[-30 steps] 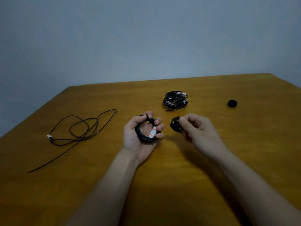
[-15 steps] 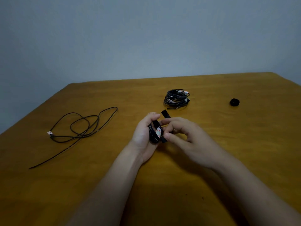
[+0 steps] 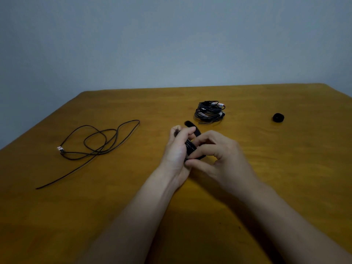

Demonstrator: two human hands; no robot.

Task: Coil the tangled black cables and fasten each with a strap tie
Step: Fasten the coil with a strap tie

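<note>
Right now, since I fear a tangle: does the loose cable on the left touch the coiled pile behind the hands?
Apart. The head view shows bare table between the loose cable and the coiled pile.

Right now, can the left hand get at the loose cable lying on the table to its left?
Probably not yet. Only bare table lies between the left hand and the loose cable, but the left hand grips the coiled cable while the right hand pinches the strap tie.

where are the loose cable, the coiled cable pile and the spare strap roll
loose cable (image 3: 60, 149), head view, on its white plug end
coiled cable pile (image 3: 209, 111), head view, middle of the stack
strap roll (image 3: 278, 120), head view, on the roll's front side
</note>
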